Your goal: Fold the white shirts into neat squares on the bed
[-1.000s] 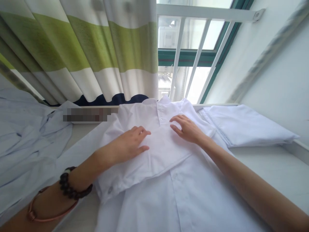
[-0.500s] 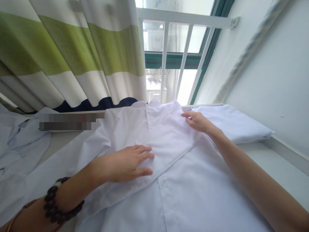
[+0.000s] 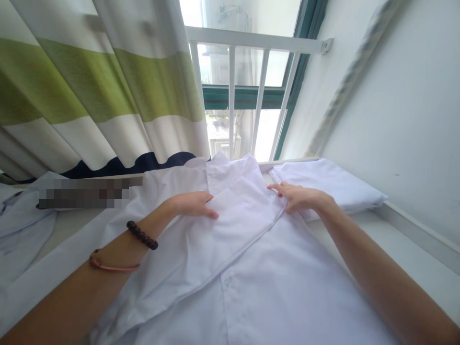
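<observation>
While the left hand [image 3: 192,203] has slid up toward the collar [image 3: 224,167], the right hand [image 3: 300,197] rests at the shoulder; both lie flat, fingers open, on the white shirt [image 3: 251,268] in mid-frame.

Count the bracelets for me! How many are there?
2. A dark beaded bracelet sits on the left wrist. A reddish cord bracelet lies behind it on the same forearm. The right forearm shows none, and none seem hidden.

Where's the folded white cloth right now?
Head view, right side: the folded white cloth lies on the table by the wall, just beyond the right hand, which rests on the white shirt.
</observation>
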`<state>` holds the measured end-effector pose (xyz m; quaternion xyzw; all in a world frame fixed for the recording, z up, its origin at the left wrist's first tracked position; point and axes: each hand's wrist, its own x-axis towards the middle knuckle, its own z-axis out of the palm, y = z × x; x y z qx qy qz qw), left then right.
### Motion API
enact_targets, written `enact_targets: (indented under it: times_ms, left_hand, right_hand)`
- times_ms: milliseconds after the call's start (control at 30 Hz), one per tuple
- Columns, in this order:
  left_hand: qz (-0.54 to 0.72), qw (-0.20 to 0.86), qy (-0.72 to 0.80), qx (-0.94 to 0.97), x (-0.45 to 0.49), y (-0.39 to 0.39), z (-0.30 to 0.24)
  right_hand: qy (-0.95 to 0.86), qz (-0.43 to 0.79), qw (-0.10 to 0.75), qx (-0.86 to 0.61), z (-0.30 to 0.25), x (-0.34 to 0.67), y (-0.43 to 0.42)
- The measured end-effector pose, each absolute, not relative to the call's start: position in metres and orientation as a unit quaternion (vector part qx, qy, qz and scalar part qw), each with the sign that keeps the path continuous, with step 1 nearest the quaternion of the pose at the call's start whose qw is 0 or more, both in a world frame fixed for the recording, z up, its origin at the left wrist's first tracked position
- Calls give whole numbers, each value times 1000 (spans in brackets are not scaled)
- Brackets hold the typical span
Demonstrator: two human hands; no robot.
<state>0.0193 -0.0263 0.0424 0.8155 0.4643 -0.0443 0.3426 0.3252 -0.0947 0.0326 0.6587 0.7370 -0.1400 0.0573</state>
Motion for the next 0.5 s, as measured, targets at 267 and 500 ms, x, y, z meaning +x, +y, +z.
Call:
enact_targets:
  times_ms: [267,500]
  left_hand:
    - [-73,603,445,658,-19,-34,44]
    - [-121,673,352,639,-51,-45,35]
  right_hand:
    - [774,87,-23,627,4,323,-97]
    - [749,169,-66,638,-9,328,-106]
